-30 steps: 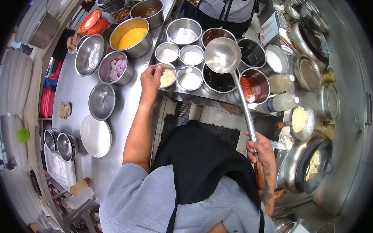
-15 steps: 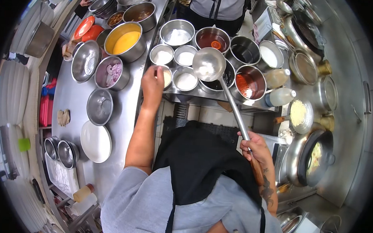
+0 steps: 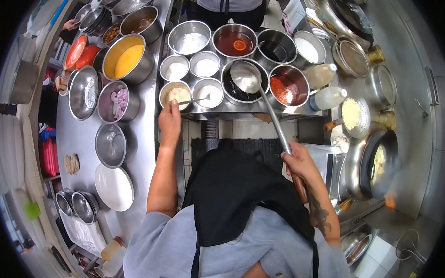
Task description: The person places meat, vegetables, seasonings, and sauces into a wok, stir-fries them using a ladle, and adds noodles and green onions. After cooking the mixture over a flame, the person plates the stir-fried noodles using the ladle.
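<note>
My left hand [image 3: 169,122] is closed on the handle of a small metal spoon [image 3: 193,100]. The spoon's tip reaches into a small pot of white powder [image 3: 207,99]; its handle passes over a pot of pale yellowish granules [image 3: 178,94]. In my right hand [image 3: 298,159] is the wooden grip of a long-handled ladle [image 3: 275,116]. The ladle's bowl, with some white powder in it, is over a pot of dark sauce [image 3: 234,96]. I cannot tell whether they touch. A pot of red chili paste [image 3: 293,82] stands right of the ladle.
Further pots hold reddish liquid [image 3: 231,46] and black liquid [image 3: 275,52]. Bottles [image 3: 329,98] stand at their right. A wok [image 3: 355,164] with food sits on the right, flame beside it. On the left counter are a yellow-liquid pot [image 3: 145,61], a plate [image 3: 113,186] and bowls. Another person [image 3: 226,2] stands opposite.
My view has shifted. The spoon now shows in my left hand, its tip over in the neighbouring powder pot. The ladle's bowl sits more squarely over the dark sauce. A flame has appeared near the wok.
</note>
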